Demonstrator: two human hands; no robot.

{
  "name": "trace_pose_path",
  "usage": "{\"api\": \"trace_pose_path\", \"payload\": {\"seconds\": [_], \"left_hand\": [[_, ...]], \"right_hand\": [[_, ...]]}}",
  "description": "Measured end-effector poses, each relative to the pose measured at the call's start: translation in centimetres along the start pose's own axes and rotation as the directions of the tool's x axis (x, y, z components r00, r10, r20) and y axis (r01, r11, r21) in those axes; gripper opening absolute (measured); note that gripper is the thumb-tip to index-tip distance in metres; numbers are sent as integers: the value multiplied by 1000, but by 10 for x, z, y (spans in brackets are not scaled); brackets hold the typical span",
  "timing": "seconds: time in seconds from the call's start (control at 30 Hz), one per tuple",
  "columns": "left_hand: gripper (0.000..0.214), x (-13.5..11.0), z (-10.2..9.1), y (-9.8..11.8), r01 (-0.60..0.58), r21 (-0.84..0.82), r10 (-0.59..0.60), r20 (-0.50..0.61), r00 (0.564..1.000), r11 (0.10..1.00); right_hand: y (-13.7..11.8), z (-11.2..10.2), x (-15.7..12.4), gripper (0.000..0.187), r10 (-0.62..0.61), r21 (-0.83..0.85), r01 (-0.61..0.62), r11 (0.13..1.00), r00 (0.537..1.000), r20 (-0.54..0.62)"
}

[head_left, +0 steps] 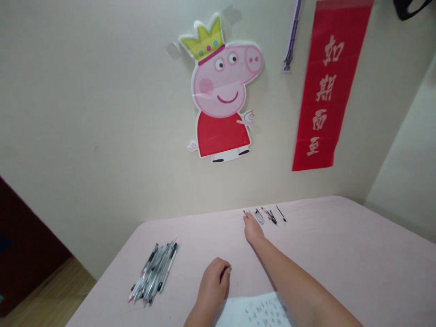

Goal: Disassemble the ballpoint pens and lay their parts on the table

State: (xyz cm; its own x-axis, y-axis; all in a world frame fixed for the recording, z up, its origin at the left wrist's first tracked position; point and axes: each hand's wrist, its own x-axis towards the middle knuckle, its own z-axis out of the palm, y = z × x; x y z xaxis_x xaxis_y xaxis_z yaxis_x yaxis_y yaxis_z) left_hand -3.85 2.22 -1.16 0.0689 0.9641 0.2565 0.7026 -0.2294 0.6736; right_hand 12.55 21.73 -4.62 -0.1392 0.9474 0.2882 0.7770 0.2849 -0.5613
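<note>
My right hand (254, 228) is stretched to the far edge of the pink-covered surface (204, 236). Its fingers are closed around a pen (244, 213), of which only a dark-tipped end shows. Just right of it lies a short row of pens and pen parts (270, 216), some dark, some clear. My left hand (215, 278) rests nearer to me with its fingers curled in, and nothing shows in them. Below it, partly under my right forearm, is a white sheet of paper (235, 313) with handwritten marks. A pile of clear and black pens (155, 270) lies to the left.
Behind the surface rises a pale wall (102, 113) with a cartoon pig cutout (223, 86) and a red banner (330, 86). A purple tassel (292, 38) hangs between them. A wooden floor (61, 290) shows at lower left.
</note>
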Motion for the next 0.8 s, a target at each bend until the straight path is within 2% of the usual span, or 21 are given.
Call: {"api": "trace_pose_path", "payload": {"seconds": [0.5, 0.7, 0.8], "left_hand": [[20, -1, 2, -5, 8, -18, -8, 2, 1000, 1000], [19, 1, 1, -7, 11, -34, -11, -8, 1000, 999], [19, 3, 0, -7, 24, -46, -25, -14, 1000, 999]], "right_hand": [[4, 2, 12, 50, -29, -40, 28, 999, 999, -34], [-2, -7, 3, 52, -54, -51, 51, 997, 996, -68], [-5, -14, -9, 49, -121, -44, 118, 992, 991, -55]]}}
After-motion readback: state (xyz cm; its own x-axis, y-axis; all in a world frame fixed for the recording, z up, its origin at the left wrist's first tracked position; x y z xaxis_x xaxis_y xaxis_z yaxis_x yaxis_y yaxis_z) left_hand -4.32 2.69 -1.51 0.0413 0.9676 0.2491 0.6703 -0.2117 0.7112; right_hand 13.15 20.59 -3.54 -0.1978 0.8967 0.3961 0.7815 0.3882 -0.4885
